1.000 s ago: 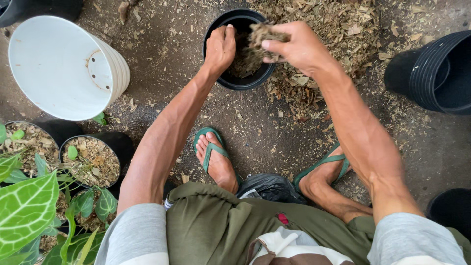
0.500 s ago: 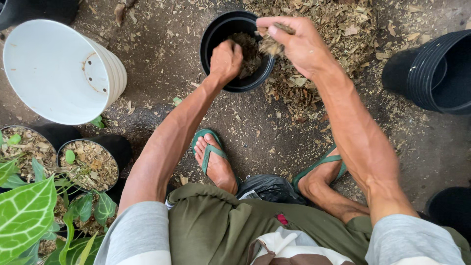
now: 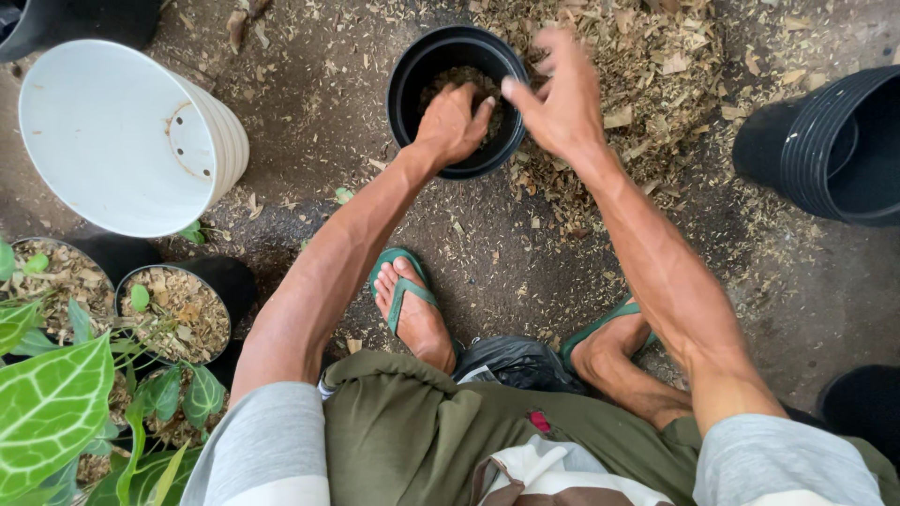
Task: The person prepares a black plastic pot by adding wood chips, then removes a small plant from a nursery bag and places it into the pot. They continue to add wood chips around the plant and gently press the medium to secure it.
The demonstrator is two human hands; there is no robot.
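Bare packed earth lies open between the green sandal (image 3: 405, 298) and the left hand (image 3: 454, 122), whose loosely curled fingers press the fibrous mix inside the round black plastic pot (image 3: 412, 75). Just right of it, over the rim, the right hand (image 3: 561, 98) hovers spread and empty. Beyond lies a loose heap of dry chips (image 3: 647, 66); a ribbed black pot stack (image 3: 825, 141) stands well right.
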